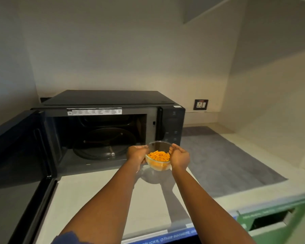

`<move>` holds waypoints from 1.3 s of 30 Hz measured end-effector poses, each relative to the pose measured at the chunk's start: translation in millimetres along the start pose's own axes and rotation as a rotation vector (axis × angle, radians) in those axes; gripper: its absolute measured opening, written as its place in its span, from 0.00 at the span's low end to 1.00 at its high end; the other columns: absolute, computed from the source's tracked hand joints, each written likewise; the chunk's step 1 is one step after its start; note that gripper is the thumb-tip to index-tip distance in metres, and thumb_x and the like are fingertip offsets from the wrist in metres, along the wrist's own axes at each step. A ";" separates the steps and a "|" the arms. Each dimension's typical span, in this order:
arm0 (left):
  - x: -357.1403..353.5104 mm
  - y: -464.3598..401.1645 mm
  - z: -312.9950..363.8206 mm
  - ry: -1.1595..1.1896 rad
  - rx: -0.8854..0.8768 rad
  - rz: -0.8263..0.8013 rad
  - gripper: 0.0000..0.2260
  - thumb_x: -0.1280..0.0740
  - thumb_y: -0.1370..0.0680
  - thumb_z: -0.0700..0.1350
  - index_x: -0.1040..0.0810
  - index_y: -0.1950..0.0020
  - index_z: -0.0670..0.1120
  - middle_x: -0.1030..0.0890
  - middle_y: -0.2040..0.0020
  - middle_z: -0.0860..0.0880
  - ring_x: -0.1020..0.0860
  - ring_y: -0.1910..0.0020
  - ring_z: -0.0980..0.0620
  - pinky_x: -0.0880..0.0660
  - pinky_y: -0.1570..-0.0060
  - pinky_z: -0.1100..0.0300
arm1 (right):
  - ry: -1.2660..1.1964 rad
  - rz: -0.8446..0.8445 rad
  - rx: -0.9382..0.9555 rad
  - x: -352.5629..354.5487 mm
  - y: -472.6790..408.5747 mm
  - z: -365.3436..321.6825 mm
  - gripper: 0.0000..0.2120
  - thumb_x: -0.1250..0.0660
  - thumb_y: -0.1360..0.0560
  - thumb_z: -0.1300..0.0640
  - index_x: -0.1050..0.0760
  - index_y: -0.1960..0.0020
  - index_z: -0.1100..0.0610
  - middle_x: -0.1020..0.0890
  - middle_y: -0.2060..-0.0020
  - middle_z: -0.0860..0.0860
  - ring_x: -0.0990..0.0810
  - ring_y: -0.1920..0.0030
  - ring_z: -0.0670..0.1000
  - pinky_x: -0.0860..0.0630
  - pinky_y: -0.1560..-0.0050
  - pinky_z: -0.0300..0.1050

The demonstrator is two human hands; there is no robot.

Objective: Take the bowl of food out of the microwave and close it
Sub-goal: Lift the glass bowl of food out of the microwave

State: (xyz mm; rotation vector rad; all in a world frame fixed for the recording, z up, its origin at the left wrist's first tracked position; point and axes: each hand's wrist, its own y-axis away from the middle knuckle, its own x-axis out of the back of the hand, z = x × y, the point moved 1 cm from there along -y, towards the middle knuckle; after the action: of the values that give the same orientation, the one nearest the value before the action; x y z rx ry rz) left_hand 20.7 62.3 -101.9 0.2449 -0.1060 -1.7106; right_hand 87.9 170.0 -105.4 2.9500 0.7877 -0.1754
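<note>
A clear glass bowl (159, 164) with orange food in it hangs just above the counter, in front of the microwave's right front corner. My left hand (136, 154) grips its left rim and my right hand (180, 156) grips its right rim. The black microwave (111, 100) stands on the counter against the back wall. Its door (16, 166) is swung wide open to the left. Inside, the glass turntable (104, 145) is bare.
The pale counter (95, 194) runs toward me under my arms. A grey mat (227, 159) lies to the right of the microwave. A wall socket (200, 104) sits on the back wall at the right. A green box (275, 219) is at the lower right.
</note>
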 end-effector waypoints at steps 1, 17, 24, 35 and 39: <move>-7.7 2.5 -1.5 -0.005 -0.002 -0.009 0.12 0.33 0.25 0.35 0.20 0.42 0.36 0.20 0.54 0.41 0.23 0.69 0.51 0.22 0.63 0.54 | 0.002 0.010 0.002 8.3 -3.5 -0.1 0.12 0.40 0.23 0.61 0.21 0.45 0.61 0.17 0.46 0.60 0.21 0.45 0.59 0.25 0.43 0.49; -161.0 8.6 -46.0 -0.208 0.099 -0.283 0.11 0.34 0.25 0.35 0.19 0.44 0.38 0.24 0.67 0.46 0.27 0.70 0.50 0.29 0.66 0.59 | 0.004 0.220 0.008 135.9 -92.2 5.8 0.11 0.37 0.25 0.63 0.20 0.47 0.65 0.16 0.51 0.63 0.21 0.54 0.55 0.23 0.41 0.55; -229.7 -9.4 -60.6 -0.241 0.090 -0.297 0.08 0.34 0.26 0.36 0.17 0.51 0.40 0.21 0.55 0.41 0.24 0.58 0.45 0.25 0.61 0.56 | 0.023 0.250 -0.002 169.0 -155.6 8.8 0.11 0.36 0.25 0.64 0.21 0.45 0.65 0.17 0.48 0.62 0.19 0.46 0.60 0.24 0.42 0.50; -290.8 -46.9 -85.8 -0.259 0.136 -0.296 0.13 0.36 0.25 0.37 0.19 0.42 0.37 0.20 0.54 0.39 0.23 0.57 0.45 0.24 0.58 0.56 | 0.002 0.225 -0.038 182.8 -233.2 38.7 0.12 0.35 0.25 0.63 0.22 0.44 0.64 0.17 0.48 0.63 0.19 0.47 0.58 0.24 0.40 0.53; -294.8 -51.3 -92.9 -0.255 0.172 -0.287 0.12 0.36 0.24 0.37 0.20 0.42 0.38 0.21 0.54 0.41 0.23 0.56 0.46 0.26 0.64 0.61 | 0.025 0.207 -0.046 182.7 -242.4 47.2 0.12 0.36 0.25 0.63 0.22 0.43 0.64 0.17 0.47 0.62 0.19 0.45 0.59 0.24 0.39 0.52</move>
State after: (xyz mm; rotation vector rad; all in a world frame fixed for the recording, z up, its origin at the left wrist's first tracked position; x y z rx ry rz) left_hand 32.1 367.3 -173.1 0.1737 -0.4250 -2.0163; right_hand 119.6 464.0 -188.5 2.9694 0.4765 -0.1053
